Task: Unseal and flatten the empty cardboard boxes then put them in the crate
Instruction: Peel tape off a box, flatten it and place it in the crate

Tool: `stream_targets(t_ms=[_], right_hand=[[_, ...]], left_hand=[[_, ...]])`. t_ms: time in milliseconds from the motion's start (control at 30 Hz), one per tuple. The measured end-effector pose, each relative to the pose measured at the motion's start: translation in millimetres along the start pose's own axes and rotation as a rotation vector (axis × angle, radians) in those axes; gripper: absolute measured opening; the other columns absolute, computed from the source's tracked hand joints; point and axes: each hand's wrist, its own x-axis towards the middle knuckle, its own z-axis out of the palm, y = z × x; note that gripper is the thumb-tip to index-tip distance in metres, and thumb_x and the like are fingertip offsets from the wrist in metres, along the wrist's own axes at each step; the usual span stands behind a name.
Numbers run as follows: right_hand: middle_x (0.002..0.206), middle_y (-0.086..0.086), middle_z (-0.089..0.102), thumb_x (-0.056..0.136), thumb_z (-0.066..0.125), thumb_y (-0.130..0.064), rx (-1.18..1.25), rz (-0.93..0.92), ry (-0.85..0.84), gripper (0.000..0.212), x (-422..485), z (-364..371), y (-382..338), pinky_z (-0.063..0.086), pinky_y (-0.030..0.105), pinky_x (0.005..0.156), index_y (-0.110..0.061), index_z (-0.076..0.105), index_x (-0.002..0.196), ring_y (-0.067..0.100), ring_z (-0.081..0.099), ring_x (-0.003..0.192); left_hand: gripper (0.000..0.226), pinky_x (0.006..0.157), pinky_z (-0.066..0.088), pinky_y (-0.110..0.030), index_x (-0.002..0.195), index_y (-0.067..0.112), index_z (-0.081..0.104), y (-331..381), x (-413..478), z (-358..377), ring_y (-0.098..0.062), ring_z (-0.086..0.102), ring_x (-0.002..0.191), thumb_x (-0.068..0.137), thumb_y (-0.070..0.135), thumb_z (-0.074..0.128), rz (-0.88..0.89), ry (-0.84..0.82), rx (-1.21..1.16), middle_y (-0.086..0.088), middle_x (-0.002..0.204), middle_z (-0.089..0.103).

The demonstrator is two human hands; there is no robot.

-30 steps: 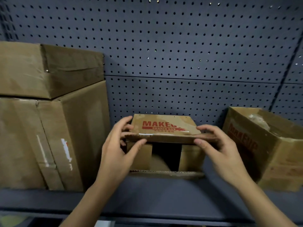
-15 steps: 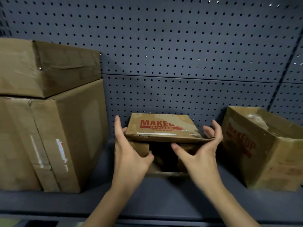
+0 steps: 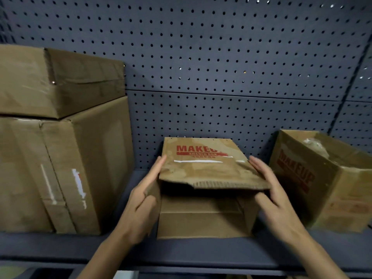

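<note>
From the head view, the MAKEUP box [image 3: 203,172] sits on the shelf [image 3: 201,256] just below centre, toward six o'clock. Its open front faces us and its top flap juts out over the dark mouth. Our left hand [image 3: 141,210] clasps the box's nine o'clock wall, with the fingers laid nearly straight along the outside and the thumb hooked at the front edge. Our right hand [image 3: 275,200] grips the three o'clock side, fingers over the flap's edge and thumb tucked beneath it, though blur softens the detail. To do this step well, we judge that we should draw the box toward six o'clock, clear of the shelf lip. We should keep both holds level so the loose flap does not fold or tear, and only then press the side walls inward to collapse it. The stacked boxes [image 3: 60,168] at nine o'clock and the open box [image 3: 322,188] at three o'clock stand close, so we should pull straight out. The crate is out of sight.
</note>
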Motion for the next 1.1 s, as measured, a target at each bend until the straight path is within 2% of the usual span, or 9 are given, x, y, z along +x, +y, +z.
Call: stream_targets(t_ms=[67,233,400,467,600,667,800,967,1100], right_hand=[[0.149,-0.025,0.042,0.082,0.038,-0.012,-0.001,-0.046,-0.025,0.064,-2,-10,11,0.028,0.019,0.113,-0.047,0.054,0.132,-0.003,0.032,0.142],[0.144,-0.004,0.056,0.08,0.031,0.005,0.306,0.005,0.017,0.056,2,-19,27,0.038,0.022,0.11,-0.009,0.072,0.117,0.012,0.042,0.141],[0.134,0.001,0.063,0.085,0.033,-0.007,0.335,0.048,0.079,0.05,9,-20,22,0.044,0.029,0.106,-0.015,0.078,0.105,0.013,0.05,0.133],[0.125,-0.002,0.068,0.093,0.035,-0.011,0.282,0.086,0.122,0.043,15,-22,14,0.047,0.026,0.1,-0.015,0.077,0.104,0.01,0.057,0.123],[0.106,-0.007,0.074,0.099,0.053,-0.008,0.164,0.207,0.158,0.027,30,-21,-4,0.047,0.01,0.079,-0.021,0.075,0.106,-0.005,0.064,0.099],[0.105,-0.004,0.072,0.096,0.061,-0.015,0.143,0.272,0.166,0.021,40,-20,-8,0.049,0.012,0.072,-0.023,0.072,0.111,0.001,0.064,0.096],[0.11,0.0,0.067,0.093,0.067,-0.03,0.117,0.49,0.165,0.025,64,-18,-8,0.047,0.025,0.078,-0.023,0.067,0.117,0.01,0.062,0.097],[0.107,0.005,0.073,0.088,0.064,-0.054,0.033,0.705,-0.027,0.052,86,-18,1,0.047,0.04,0.102,-0.014,0.067,0.121,0.023,0.067,0.101],[0.09,0.0,0.078,0.095,0.062,-0.035,0.044,0.576,-0.082,0.028,82,-16,-13,0.054,0.029,0.081,-0.014,0.072,0.112,0.018,0.073,0.086]], left_hand=[[0.071,0.118,0.02,-0.02,0.146,0.018,0.045,-6,2,-8,-0.006,0.026,0.147,0.079,0.039,0.057,0.014,-0.019,-0.024,0.014,0.155,0.039],[0.066,0.116,0.027,-0.022,0.136,0.013,0.059,-14,0,-14,-0.007,0.03,0.146,0.074,0.003,0.037,0.0,-0.051,-0.046,0.009,0.155,0.04],[0.03,0.105,0.045,-0.037,0.11,0.023,0.075,-16,32,-39,-0.018,0.048,0.133,0.097,0.04,0.054,-0.202,-0.101,0.039,0.004,0.13,0.061],[0.02,0.101,0.046,-0.042,0.103,0.026,0.077,-33,39,-52,-0.022,0.056,0.123,0.097,0.022,0.058,-0.182,-0.146,0.201,0.006,0.11,0.07],[0.042,0.093,0.037,-0.011,0.086,0.015,0.074,9,32,-22,0.002,0.055,0.107,0.096,0.045,0.047,-0.122,0.126,0.226,0.003,0.109,0.059],[0.03,0.084,0.038,-0.012,0.08,0.013,0.072,15,39,-12,0.0,0.057,0.098,0.097,0.036,0.06,-0.16,0.188,0.19,-0.002,0.106,0.059],[0.013,0.07,0.041,-0.018,0.099,0.015,0.066,12,62,-5,-0.01,0.062,0.093,0.092,0.026,0.068,-0.321,0.2,0.185,0.0,0.102,0.066],[0.078,0.098,0.047,-0.035,0.14,0.02,0.049,8,81,-7,-0.017,0.06,0.115,0.079,0.066,0.063,-0.636,0.16,0.028,0.001,0.134,0.059],[0.026,0.065,0.052,-0.018,0.121,0.021,0.064,18,80,1,-0.009,0.073,0.084,0.1,0.034,0.056,-0.557,0.022,0.009,0.005,0.102,0.075]])
